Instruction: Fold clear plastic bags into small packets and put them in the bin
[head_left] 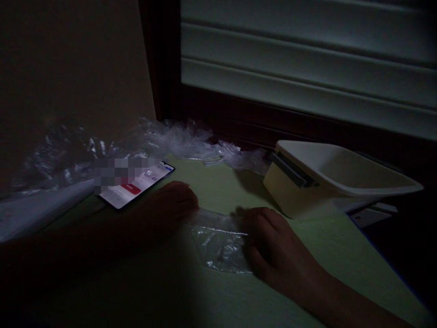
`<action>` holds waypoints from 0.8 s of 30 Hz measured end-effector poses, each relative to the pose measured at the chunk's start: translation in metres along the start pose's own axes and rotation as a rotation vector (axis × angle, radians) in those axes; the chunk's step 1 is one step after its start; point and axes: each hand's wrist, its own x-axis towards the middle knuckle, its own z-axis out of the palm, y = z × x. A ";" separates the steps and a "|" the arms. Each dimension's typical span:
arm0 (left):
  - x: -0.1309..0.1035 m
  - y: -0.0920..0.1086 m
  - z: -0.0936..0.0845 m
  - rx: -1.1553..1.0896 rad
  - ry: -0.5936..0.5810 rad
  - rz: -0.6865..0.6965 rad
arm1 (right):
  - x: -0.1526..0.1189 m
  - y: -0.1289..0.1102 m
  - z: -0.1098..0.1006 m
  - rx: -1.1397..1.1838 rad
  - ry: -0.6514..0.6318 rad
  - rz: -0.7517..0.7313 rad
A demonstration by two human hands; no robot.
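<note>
A small clear plastic bag (221,246) lies on the green tabletop (218,187) between my two hands. At the bag's upper left corner is my left hand (179,200), with its fingers curled together; shadow hides the fingertips. My right hand (268,241) has its fingers bent around the bag's right edge, and the fingertips press on the plastic. The bag looks flat, with a shiny fold line near its top.
Behind my left forearm lies a lit phone (136,184). Crumpled clear bags (180,136) line the back and left of the table. At the right, a cream plastic bin (300,196) rests tilted near the blue table edge. A shuttered window stands behind.
</note>
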 end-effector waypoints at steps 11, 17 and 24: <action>-0.001 0.000 -0.001 -0.007 -0.017 0.001 | 0.000 -0.002 -0.002 -0.181 0.127 -0.297; 0.000 0.001 -0.001 -0.004 -0.024 -0.011 | 0.000 -0.005 -0.003 -0.177 0.108 -0.331; -0.001 0.001 -0.001 0.016 -0.046 -0.017 | 0.001 -0.009 -0.005 -0.146 0.045 -0.361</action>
